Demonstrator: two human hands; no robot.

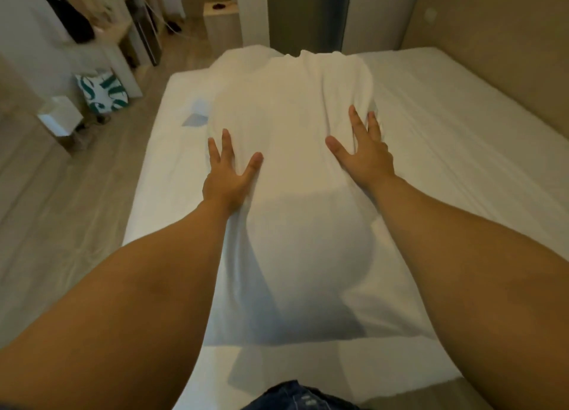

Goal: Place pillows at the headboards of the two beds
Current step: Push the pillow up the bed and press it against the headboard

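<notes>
long white fabric pillow (289, 163) lengthwise on white-sheeted bed (446, 138) | left hand (229, 178) flat on left edge, fingers splayed | right hand (365, 151) on right edge, fingers spread, tips pressed into fabric

Both bare arms reach forward, left hand (229, 175) and right hand (363, 151) flat, fingers (354, 117) spread.

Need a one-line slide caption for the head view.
Both hands, left hand and right hand, pressed flat on a white pillow on the bed.
</notes>
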